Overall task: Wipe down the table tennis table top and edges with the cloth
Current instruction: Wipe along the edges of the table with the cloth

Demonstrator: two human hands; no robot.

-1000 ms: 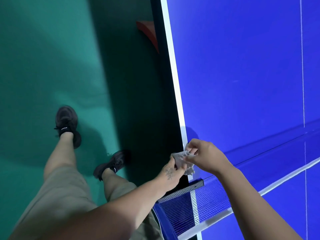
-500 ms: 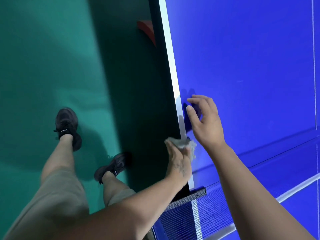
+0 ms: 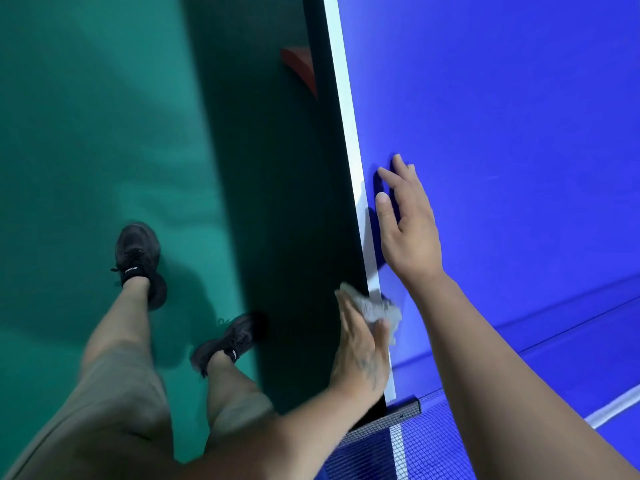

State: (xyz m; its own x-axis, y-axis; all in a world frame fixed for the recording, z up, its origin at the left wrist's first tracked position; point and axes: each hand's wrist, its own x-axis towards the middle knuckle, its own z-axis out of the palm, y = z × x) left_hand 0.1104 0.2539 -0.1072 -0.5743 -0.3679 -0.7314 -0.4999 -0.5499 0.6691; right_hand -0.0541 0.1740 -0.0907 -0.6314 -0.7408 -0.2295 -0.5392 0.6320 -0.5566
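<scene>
The blue table tennis table (image 3: 502, 98) fills the right side, its white side line (image 3: 343, 98) running up along its left edge. A small grey cloth (image 3: 372, 308) lies folded over that edge, just ahead of the net post. My left hand (image 3: 362, 351) grips the cloth, thumb on the top and fingers down the side of the edge. My right hand (image 3: 407, 223) rests flat on the blue top beside the white line, fingers straight, a little ahead of the cloth.
The net (image 3: 391, 445) and its black post clamp (image 3: 403, 408) sit at the bottom, just behind my left hand. Green floor (image 3: 86, 133) lies to the left, with my two dark shoes (image 3: 138, 254) on it. A red table-leg part (image 3: 299, 67) shows under the edge.
My right hand let go of the cloth and slid forward along the table top, flattening out. My left hand kept the cloth and moved it forward along the edge, away from the net.
</scene>
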